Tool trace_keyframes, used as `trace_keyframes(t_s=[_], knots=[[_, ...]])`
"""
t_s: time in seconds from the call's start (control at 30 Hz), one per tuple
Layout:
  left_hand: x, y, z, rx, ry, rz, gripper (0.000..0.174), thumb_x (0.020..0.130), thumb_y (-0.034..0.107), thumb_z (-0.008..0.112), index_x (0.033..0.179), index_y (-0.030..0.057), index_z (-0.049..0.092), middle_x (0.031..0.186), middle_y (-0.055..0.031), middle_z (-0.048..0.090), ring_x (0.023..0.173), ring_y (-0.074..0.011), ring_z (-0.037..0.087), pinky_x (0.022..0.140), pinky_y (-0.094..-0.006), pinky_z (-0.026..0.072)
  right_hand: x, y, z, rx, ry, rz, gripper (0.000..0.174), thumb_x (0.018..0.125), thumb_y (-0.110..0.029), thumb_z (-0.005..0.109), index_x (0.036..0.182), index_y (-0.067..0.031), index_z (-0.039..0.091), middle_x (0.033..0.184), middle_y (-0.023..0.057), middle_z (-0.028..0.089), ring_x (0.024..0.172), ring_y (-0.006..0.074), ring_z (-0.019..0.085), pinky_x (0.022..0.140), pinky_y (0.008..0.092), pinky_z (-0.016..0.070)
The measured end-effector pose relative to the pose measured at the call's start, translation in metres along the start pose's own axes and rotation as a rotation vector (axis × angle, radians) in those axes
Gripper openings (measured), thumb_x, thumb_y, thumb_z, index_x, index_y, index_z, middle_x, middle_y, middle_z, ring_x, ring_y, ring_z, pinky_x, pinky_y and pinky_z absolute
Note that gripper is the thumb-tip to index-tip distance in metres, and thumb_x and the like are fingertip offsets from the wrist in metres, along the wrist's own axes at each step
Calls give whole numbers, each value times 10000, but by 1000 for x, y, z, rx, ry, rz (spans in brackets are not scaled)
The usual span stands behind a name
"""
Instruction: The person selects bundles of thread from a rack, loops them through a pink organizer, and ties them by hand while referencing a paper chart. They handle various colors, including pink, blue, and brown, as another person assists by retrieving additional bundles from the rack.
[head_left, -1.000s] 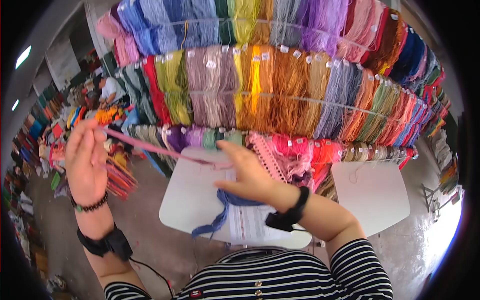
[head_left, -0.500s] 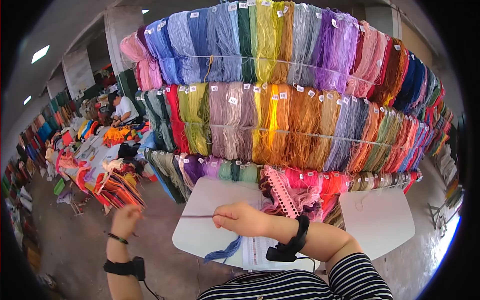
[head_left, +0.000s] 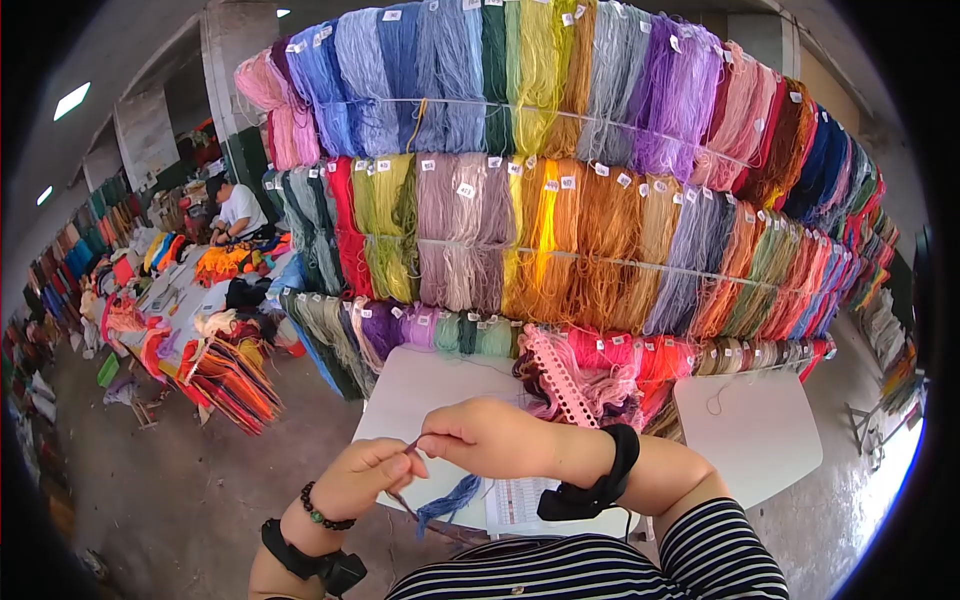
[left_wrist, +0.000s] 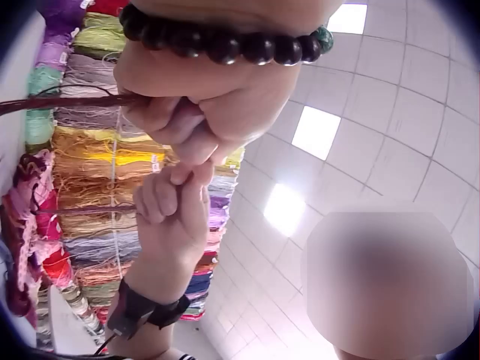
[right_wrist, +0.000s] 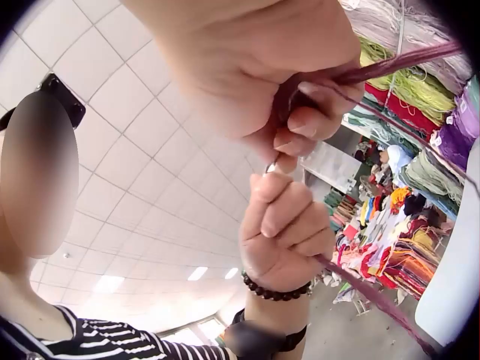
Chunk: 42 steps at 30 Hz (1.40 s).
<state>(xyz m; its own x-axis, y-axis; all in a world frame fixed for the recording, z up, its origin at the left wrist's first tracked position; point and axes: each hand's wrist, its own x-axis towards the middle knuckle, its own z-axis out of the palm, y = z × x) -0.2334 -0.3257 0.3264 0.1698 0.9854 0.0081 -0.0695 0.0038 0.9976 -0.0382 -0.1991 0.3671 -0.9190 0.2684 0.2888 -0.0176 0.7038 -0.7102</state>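
In the head view the left hand [head_left: 355, 485] and right hand [head_left: 490, 438] meet fingertip to fingertip above the near edge of the white table [head_left: 400, 395]. Both hands have curled fingers pinching a dark mauve yarn strand [head_left: 410, 448]. From the left fist [left_wrist: 202, 112] a mauve bundle [left_wrist: 67, 102] runs out sideways; another strand leaves the right fist [left_wrist: 172, 217]. The right wrist view has mauve yarn [right_wrist: 397, 63] coming from the right hand [right_wrist: 262, 82] and more [right_wrist: 375, 300] hanging from the left hand [right_wrist: 281, 232]. The pinched ends are mostly hidden by fingers.
Blue yarn [head_left: 447, 503] and a printed sheet [head_left: 520, 500] lie on the table near the body. Behind, a pink perforated strip [head_left: 560, 380] rests by tiered racks of labelled yarn [head_left: 590, 230]. A seated person [head_left: 238, 212] is at a cluttered table at left.
The hands were apart with mauve yarn between them; the left hand has come right and the two now touch. The right hand has shifted only slightly since half a second ago.
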Motion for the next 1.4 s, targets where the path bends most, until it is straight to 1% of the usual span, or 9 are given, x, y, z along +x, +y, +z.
trace_keyframes(t_s=[0.07,0.13,0.2,0.33,0.43,0.6,0.77,0.9,1.4], knots=[[-4,5,-2,-144,97,105,290,928,274,561,962,-10,611,682,20,513,566,-53,363,517,-202,281,-2,-3,-8,124,-45,46,202,909,-219,556,929,-30,623,740,145,611,663,292,584,632,374,461],[-10,14,-10,-237,229,282,212,947,261,524,1037,75,573,660,7,470,516,-69,344,479,-232,278,-4,10,-11,159,12,-57,202,917,-210,555,953,-23,621,766,144,609,666,252,567,636,349,455],[-17,35,-16,-325,435,400,161,962,234,490,907,90,536,605,25,403,484,-72,321,434,-232,263,-8,30,-16,201,46,-85,196,939,-195,533,957,-19,618,792,88,610,676,169,545,633,298,446],[-46,56,-66,-406,444,508,230,1001,253,417,920,67,525,587,59,349,472,-38,283,415,-196,240,-20,71,-22,479,-49,267,198,969,-209,497,968,-41,602,799,-34,555,714,63,503,664,225,432],[-71,70,-87,-518,637,554,236,1017,273,374,957,94,515,571,70,315,455,-25,257,392,-180,224,-23,86,-17,474,-20,269,188,967,-200,494,964,-41,593,813,-33,561,722,71,510,679,228,437],[-136,83,-161,-451,647,718,268,1020,264,364,1080,61,528,621,49,320,474,-36,243,404,-174,210,-20,122,-9,381,67,240,187,945,-191,524,893,-34,609,766,-7,570,728,82,538,687,236,446],[-201,83,-202,-413,849,782,289,1012,236,395,1187,44,522,634,36,315,484,-44,230,422,-191,194,-23,108,-21,432,102,317,168,935,-167,535,879,-35,622,719,-24,551,676,62,510,626,222,423],[-248,77,-213,-385,814,813,284,1007,224,409,1186,38,528,632,34,314,489,-51,225,432,-195,194,-27,91,-37,569,98,319,131,904,-159,598,887,-34,636,696,-36,544,608,46,475,554,199,392],[-274,27,-240,-476,1021,758,292,1001,217,422,1197,29,531,623,26,295,481,-61,218,426,-209,204,-81,149,-54,640,269,557,182,933,-186,560,883,-25,628,644,-16,556,531,62,485,487,192,384]])
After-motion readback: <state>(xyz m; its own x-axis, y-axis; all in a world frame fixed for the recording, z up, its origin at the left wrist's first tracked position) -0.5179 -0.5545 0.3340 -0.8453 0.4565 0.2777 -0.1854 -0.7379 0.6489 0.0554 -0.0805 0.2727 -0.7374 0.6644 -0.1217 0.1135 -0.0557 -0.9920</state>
